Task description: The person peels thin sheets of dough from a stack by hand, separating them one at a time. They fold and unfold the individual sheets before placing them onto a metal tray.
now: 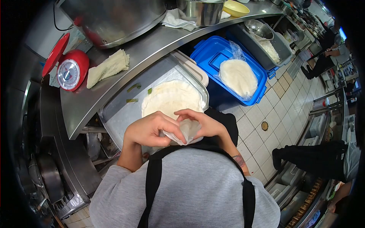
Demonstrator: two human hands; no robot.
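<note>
Close to my chest, a thin, whitish translucent plastic bag [187,131] is pinched between both hands. My left hand [152,130] has its fingers bent around the bag's left side. On its right side, my right hand [205,123] curls thumb and fingers onto the plastic. Just beyond my hands, a flat round of pale dough [173,97] lies on a large metal tray [118,110]; its near edge is hidden by my hands. Green vegetable scraps [132,100] lie on the tray left of the dough.
To the right, another dough round [238,78] rests on clear plastic on a blue lid [205,51]. A grey bin [247,36] stands behind it. The steel counter [148,62] holds a red scale [73,70], folded cloth [108,68] and large pot [114,22]. People stand at the right.
</note>
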